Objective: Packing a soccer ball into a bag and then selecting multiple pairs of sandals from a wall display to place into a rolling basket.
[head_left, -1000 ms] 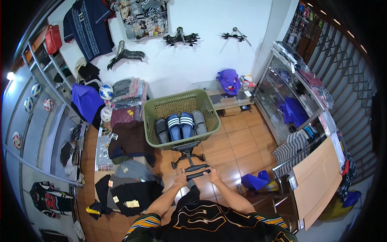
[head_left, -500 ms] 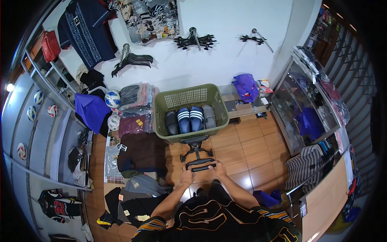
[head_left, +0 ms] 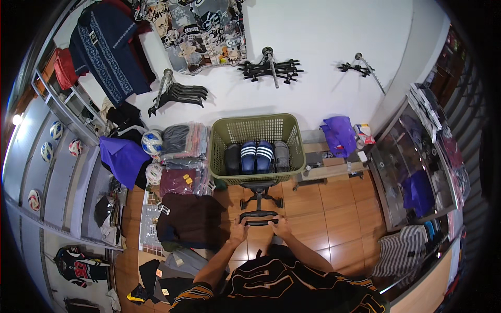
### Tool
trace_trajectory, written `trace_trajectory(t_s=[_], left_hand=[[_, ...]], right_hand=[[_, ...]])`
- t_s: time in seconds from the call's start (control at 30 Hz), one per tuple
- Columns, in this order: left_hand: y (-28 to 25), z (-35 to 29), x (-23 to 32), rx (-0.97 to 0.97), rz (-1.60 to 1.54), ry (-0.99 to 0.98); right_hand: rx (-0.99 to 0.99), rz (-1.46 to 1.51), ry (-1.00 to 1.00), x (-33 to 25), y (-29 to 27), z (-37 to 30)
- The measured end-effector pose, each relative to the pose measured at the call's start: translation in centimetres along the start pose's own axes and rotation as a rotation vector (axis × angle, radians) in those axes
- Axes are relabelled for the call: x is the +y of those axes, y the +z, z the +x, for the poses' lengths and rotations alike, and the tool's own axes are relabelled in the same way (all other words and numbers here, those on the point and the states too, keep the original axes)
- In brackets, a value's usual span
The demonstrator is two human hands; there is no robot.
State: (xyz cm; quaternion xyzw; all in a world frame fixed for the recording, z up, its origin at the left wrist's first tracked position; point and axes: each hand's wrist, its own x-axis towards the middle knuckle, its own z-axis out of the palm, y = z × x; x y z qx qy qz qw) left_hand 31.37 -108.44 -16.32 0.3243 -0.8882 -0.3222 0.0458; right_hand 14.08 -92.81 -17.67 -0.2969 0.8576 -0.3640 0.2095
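A black trolley handle is gripped at both ends. My left hand wraps its left end, and my right hand is closed on the right end. Beyond the handle, the dark wheeled trolley frame carries an olive-green perforated plastic basket. Inside the basket, two blue slide sandals with white stripes lie side by side in the middle. A black slide sits to their left and a grey slide to their right.
Left of the basket are bagged folded clothes, a ball and a dark brown garment. A low shelf with a purple bag stands right, near a glass cabinet. Hanger racks jut from the white wall.
The trolley and basket have moved forward, nearer the wall, with both hands still on the handle. The whole view has shifted too, so the surroundings sit lower in it.
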Motion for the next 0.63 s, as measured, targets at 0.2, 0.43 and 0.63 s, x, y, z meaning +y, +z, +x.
trace_trajectory(t_s=[0.2, 0.43, 0.63], left_hand=[[-0.8, 5.9, 0.2, -0.008, -0.060, -0.068], [-1.6, 10.7, 0.8, -0.037, -0.134, -0.150], [-1.4, 12.9, 0.7, -0.063, -0.144, -0.104]], right_hand=[[-0.073, 0.013, 0.018, -1.7, -1.4, 6.1], [-0.044, -0.042, -0.047, -1.0, -1.0, 11.4], [-0.081, -0.064, 0.020, -1.8, -2.2, 13.8]])
